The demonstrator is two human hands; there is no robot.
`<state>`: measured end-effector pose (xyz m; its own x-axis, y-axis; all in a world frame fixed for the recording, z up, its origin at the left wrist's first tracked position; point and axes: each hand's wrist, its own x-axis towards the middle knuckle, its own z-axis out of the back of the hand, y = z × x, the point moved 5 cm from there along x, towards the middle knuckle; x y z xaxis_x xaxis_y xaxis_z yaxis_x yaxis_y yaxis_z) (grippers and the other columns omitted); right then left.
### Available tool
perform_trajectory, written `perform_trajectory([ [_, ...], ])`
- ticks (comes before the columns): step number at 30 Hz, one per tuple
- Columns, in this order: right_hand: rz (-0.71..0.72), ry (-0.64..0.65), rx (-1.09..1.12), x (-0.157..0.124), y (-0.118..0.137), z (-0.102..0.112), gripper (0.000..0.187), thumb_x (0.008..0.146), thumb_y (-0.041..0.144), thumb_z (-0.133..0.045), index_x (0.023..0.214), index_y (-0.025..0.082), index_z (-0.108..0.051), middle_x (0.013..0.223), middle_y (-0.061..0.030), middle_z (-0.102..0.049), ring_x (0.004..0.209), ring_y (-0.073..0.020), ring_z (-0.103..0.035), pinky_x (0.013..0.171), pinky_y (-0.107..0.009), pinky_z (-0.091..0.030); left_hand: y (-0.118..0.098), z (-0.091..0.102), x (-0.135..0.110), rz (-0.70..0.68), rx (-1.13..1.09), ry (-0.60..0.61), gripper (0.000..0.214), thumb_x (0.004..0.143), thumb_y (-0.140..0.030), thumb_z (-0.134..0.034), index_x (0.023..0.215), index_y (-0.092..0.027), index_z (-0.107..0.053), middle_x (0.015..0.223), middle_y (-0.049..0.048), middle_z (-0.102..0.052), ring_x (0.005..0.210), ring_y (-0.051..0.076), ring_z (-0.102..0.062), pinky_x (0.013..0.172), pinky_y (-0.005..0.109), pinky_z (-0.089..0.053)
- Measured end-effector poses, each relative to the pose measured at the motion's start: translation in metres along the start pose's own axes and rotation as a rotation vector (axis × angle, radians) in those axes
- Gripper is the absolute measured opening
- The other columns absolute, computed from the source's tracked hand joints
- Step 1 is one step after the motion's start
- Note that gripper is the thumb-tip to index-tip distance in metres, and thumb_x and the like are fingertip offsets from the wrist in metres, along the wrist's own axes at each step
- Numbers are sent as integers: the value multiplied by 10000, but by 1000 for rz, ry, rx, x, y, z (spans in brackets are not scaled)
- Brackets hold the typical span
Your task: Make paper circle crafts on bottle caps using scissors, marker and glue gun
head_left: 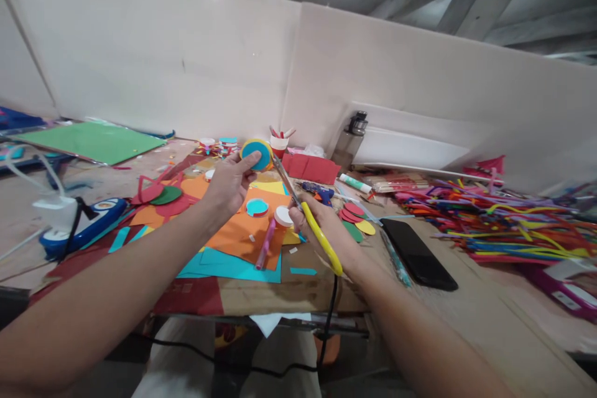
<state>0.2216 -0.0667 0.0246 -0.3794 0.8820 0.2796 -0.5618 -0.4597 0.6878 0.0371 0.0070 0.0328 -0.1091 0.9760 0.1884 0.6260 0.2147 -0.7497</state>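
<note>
My left hand (231, 183) pinches a round paper disc (257, 154), teal in the middle with a yellow rim, and holds it up above the table. My right hand (321, 227) is closed round the yellow handles of a pair of scissors (305, 211). The blades point up and left and reach the disc's right edge. Beneath both hands lie orange (237, 233) and teal paper sheets (233, 267), a small teal circle (257, 206), a white round lid (283, 216) and a pink pen (265, 244).
A black phone (417, 255) lies right of my right hand, beside a heap of coloured pipe cleaners (504, 217). Cut paper circles (354, 217), a blue glue gun (319, 191), a glue stick (354, 183), a bottle (349, 140) and a green sheet (91, 142) are around.
</note>
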Motion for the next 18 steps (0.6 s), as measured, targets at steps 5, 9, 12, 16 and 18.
perform_trajectory([
  [5, 2, 8, 21, -1, 1, 1, 305, 948, 506, -502, 909, 209, -557, 754, 16, -567, 665, -131, -518, 598, -258, -373, -1, -3, -2, -17, 2, 9, 299, 596, -201, -878, 767, -147, -639, 698, -31, -664, 591, 50, -562, 474, 173, -359],
  [9, -26, 0, 49, -1, 3, 1, 364, 953, 554, -452, 885, 211, -551, 708, 19, -550, 622, -128, -492, 574, -258, -356, 5, -5, -5, 9, 29, 36, 307, 580, -201, -886, 760, -139, -645, 709, -20, -677, 590, 51, -557, 478, 173, -352],
  [12, -36, -40, 68, 0, 5, 3, 373, 952, 558, -445, 884, 207, -550, 692, 19, -539, 610, -125, -474, 566, -258, -349, 12, -8, -9, 44, 58, 87, 295, 587, -207, -882, 765, -137, -656, 705, -16, -672, 589, 56, -555, 485, 177, -351],
  [16, -17, -99, 100, 1, 7, 4, 350, 942, 536, -482, 934, 197, -566, 770, 6, -555, 658, -123, -476, 589, -253, -365, 23, -14, -17, 107, 89, 145, 272, 610, -220, -870, 753, -131, -657, 693, -12, -658, 588, 59, -548, 503, 179, -358],
  [18, -4, -120, 117, 1, 7, 4, 344, 941, 530, -489, 951, 195, -567, 792, 5, -554, 669, -121, -474, 599, -250, -371, 27, -17, -21, 131, 86, 156, 271, 613, -215, -868, 761, -130, -656, 706, -7, -662, 605, 64, -559, 513, 179, -365],
])
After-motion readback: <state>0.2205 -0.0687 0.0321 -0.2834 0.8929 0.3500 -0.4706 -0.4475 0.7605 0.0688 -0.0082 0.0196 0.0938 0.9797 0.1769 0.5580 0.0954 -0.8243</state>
